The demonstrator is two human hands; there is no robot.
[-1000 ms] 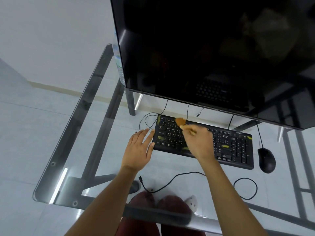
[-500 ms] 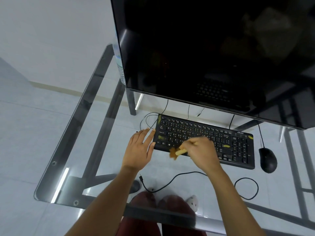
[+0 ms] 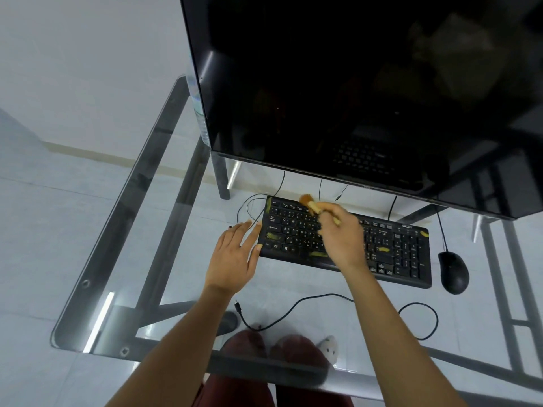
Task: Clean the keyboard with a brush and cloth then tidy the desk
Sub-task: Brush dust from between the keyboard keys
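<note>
The right hand (image 3: pixel 342 236) grips a small tan-bristled brush (image 3: pixel 312 203) over the flat black keyboard's (image 3: pixel 405 254) top-left keys on the glass desk (image 3: pixel 164 201). The left hand (image 3: pixel 235 257), fingers spread and released, braces the keyboard's left edge, probably to stop it sliding.

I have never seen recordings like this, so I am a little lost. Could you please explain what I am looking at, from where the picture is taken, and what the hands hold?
The camera sits on a person's head, looking down at a glass desk. The right hand holds a small brush, bristles at the black keyboard's far edge. The left hand lies open beside the keyboard's left end. A mouse lies right of the keyboard, a loose cable in front, and a dark monitor behind.
</note>
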